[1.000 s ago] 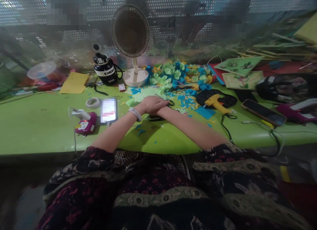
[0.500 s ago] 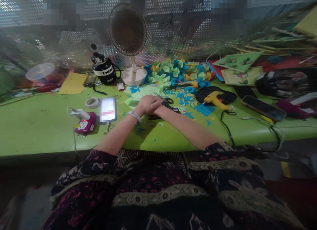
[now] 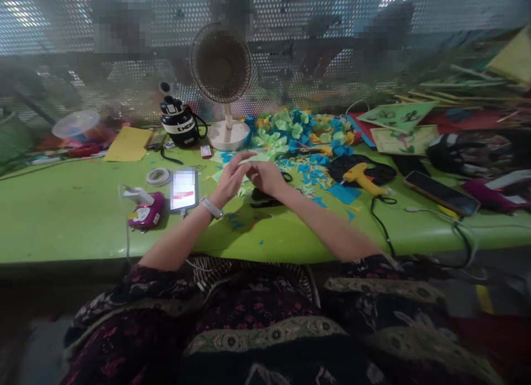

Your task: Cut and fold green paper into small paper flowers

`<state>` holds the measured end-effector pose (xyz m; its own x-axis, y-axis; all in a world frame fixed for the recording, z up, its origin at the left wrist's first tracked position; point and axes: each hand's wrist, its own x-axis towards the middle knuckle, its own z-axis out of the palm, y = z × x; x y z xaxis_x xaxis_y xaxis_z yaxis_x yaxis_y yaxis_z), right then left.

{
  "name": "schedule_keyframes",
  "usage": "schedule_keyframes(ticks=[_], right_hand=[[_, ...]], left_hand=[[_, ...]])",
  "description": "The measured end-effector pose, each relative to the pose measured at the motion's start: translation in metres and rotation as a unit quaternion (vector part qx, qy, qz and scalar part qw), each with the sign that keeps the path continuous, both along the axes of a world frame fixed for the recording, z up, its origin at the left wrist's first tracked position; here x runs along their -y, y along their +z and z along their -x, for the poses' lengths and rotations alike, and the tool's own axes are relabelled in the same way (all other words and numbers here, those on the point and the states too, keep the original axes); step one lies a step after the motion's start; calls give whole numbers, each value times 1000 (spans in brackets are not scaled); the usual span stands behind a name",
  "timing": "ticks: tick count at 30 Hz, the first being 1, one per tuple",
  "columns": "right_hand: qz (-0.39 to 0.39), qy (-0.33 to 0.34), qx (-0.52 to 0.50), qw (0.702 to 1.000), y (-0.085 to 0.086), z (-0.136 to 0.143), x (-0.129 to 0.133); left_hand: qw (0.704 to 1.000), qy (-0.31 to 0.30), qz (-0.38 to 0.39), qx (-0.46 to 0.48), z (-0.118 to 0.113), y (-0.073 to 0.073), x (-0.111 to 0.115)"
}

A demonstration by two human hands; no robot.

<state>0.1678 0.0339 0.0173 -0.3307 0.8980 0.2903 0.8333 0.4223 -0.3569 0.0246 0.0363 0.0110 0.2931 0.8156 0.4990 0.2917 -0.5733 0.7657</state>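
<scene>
My left hand [image 3: 231,180], with a white band on its wrist, is raised a little above the table. Its fingers are stretched forward and hold nothing I can see. Close against it is my right hand [image 3: 265,176], fingers pointing left toward the left palm and partly overlapped. Nothing shows between the two hands. Under the right hand and wrist lies a dark object [image 3: 263,197] that I cannot make out. The black loop of a scissors handle [image 3: 286,176] shows just beyond the right wrist. Blue and green paper scraps [image 3: 311,172] are scattered beside it.
A fan [image 3: 228,135], a dark jug [image 3: 180,125] and a heap of paper flowers [image 3: 290,125] stand at the back. Left are a lit phone [image 3: 183,190], tape roll [image 3: 158,177] and purple device [image 3: 147,211]. Right are a yellow glue gun [image 3: 363,178], dark phone [image 3: 442,192] and cables.
My left hand has come off the back of the right hand and wrist, and its fingers have spread forward. The right hand has risen into view. The camera view has shifted slightly.
</scene>
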Motion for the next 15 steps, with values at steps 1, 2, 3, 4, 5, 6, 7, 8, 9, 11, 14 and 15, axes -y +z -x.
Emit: schedule_keyframes(ticks=[1,2,3,4,5,6,7,8,9,11,14,15], right_hand=[[5,7,-10,1000,1,-6,0],[14,24,-23,999,2,-13,1],[28,50,-39,998,3,-22,2],[44,82,-56,994,4,-30,3],[61,105,-74,990,5,-38,5],[81,117,-89,986,6,-46,7],[99,121,-101,983,7,-52,10],[117,126,-106,979,8,-57,12],[134,136,-97,977,9,-60,14],[148,170,-50,973,11,-62,18],[126,205,37,970,13,-58,23],[113,205,58,971,13,-56,24]], left_hand=[[999,43,20,16,7,-1,-1],[996,74,46,13,15,-3,-2],[993,77,91,-13,21,-4,-3],[985,50,153,-57,26,-4,-2],[969,4,223,-106,30,-3,-1],[951,-44,270,-144,33,-2,0],[939,-74,292,-164,34,-1,2],[935,-88,304,-163,34,0,4],[931,-101,315,-156,33,0,5],[920,-125,344,-138,30,-3,6],[901,-154,392,-105,27,-14,4],[896,-155,404,-99,27,-17,3]])
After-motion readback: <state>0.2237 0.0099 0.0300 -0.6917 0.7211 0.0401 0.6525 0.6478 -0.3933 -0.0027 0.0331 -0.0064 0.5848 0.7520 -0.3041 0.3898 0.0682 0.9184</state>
